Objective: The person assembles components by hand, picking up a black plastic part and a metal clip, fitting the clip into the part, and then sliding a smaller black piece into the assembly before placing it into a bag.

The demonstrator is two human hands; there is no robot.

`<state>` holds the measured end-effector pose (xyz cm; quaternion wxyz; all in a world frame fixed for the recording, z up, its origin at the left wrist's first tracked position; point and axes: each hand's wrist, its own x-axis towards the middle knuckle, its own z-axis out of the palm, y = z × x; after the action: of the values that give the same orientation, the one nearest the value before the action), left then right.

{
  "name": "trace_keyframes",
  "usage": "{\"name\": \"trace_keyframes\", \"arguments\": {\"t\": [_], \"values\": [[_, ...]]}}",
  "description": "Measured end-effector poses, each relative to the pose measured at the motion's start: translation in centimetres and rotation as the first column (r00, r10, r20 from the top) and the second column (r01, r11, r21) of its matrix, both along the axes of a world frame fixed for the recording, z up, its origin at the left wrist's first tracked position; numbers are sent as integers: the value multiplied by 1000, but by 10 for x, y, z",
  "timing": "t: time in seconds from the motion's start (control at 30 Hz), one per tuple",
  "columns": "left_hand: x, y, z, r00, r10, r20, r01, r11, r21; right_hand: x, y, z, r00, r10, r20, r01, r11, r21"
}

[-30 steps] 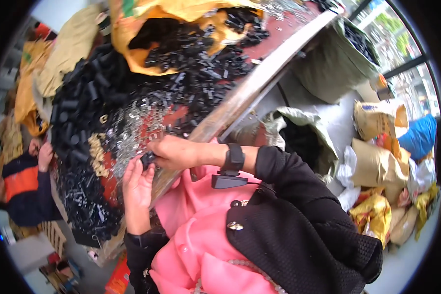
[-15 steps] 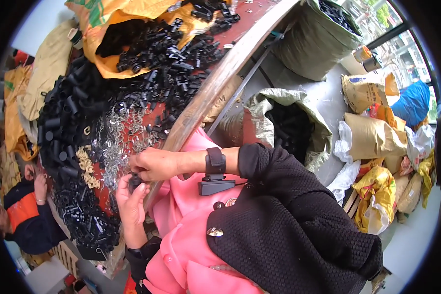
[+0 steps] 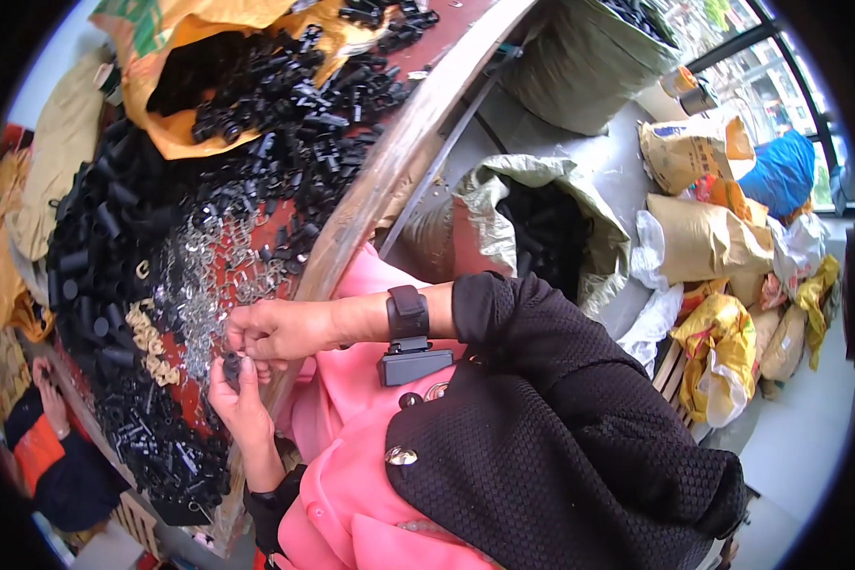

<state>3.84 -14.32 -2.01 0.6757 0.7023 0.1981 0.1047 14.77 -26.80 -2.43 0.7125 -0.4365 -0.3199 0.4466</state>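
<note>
My left hand is closed on a small black plastic part, pinched between thumb and fingers at the table's edge. Just above it, my right hand has its fingers drawn together. Whatever those fingertips hold, if anything, is hidden. Beside the hands, a pile of shiny metal clips lies on the red tabletop. Small tan pieces sit past the clips. A heap of small black plastic parts spreads to the left of my left hand.
An orange woven sack spills black parts across the far table. Larger black tubes are heaped at left. A wooden rail edges the table. An open sack of black pieces stands on the floor at right. A co-worker's hand shows at far left.
The whole view has shifted slightly. My right fingertips have moved a little off the black part, which now shows more plainly in my left hand. The co-worker's hands have moved lower.
</note>
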Motion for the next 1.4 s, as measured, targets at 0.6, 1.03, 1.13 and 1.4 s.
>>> {"name": "trace_keyframes", "arguments": {"t": [0.6, 1.03, 1.13, 1.4], "values": [[74, -87, 5, 871, -483, -90, 492, 856, 160, 16, -115, -17, 940, -326, -101, 315, 943, -106], [75, -100, 6, 783, -580, -225, 611, 650, 452, 10, -161, -11, 962, -270, -32, 261, 950, -173], [80, -102, 8, 780, -585, -222, 622, 683, 383, 13, -210, -39, 742, -467, 481, 569, 818, -84], [101, -101, -4, 761, -641, -97, 626, 687, 369, -180, -538, -282, 948, 2, 319, 314, -192, -930]]}}
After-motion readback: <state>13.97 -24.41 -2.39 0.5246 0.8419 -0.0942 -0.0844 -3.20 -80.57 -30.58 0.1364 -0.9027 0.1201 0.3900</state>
